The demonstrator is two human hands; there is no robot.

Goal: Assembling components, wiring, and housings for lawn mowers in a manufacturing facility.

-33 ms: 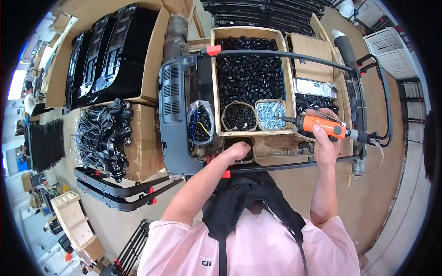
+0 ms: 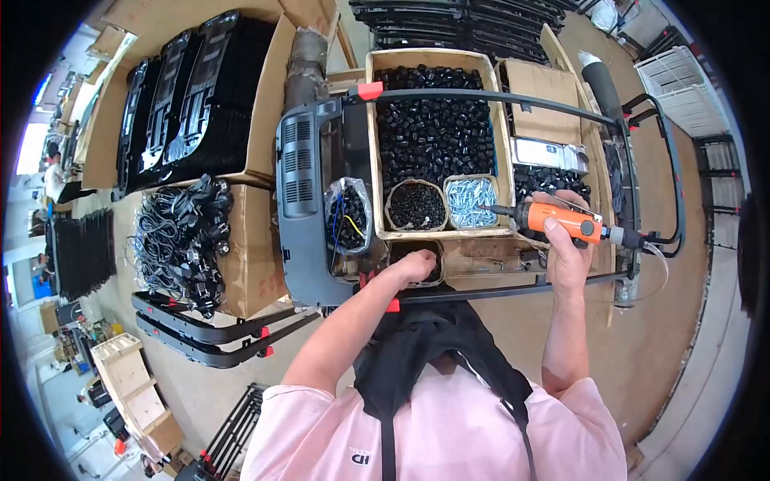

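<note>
My right hand (image 2: 568, 240) is wrapped round an orange power screwdriver (image 2: 565, 221), held level with its dark bit pointing left. A clear hose runs from its rear end. The bit's tip is beside a round tub of silvery screws (image 2: 472, 201). My left hand (image 2: 418, 265) reaches into a small container (image 2: 435, 278) just below the big parts box; its fingers are curled, and their tips and anything in them are hidden. Around both hands lies a long black frame (image 2: 513, 292) with a grey vented panel (image 2: 299, 200) at its left end.
A wooden-edged box (image 2: 503, 144) holds black knob-like parts and a tub of small black pieces (image 2: 416, 204). Left of it is a bag with wires (image 2: 349, 216). Tangled cables (image 2: 180, 240) and a carton of black panels (image 2: 269, 88) stand further left; stacked black frames (image 2: 465, 20) lie beyond.
</note>
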